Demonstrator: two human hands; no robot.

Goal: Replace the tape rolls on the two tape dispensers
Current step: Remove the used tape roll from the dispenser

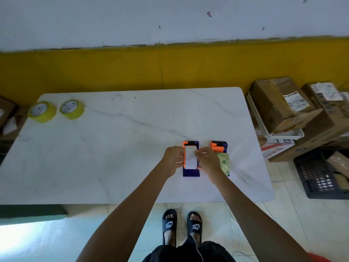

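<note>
Our left hand (pixel 172 157) clasps the orange side of the near tape dispenser (pixel 190 159), steadying it, while our right hand (pixel 207 159) pinches at its white roll (pixel 189 157), apparently to work it free. Two fresh yellow rolls (pixel 42 111) wait at the table's (pixel 113 148) far-left corner; the second dispenser (pixel 219 146) stands just right, a greenish roll beside it.

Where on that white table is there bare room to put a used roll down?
The widest bare stretch of the table runs from the two yellow-green rolls to the left hand. The far middle is bare too. It is crowded around both dispensers, where the right hand also works.
</note>
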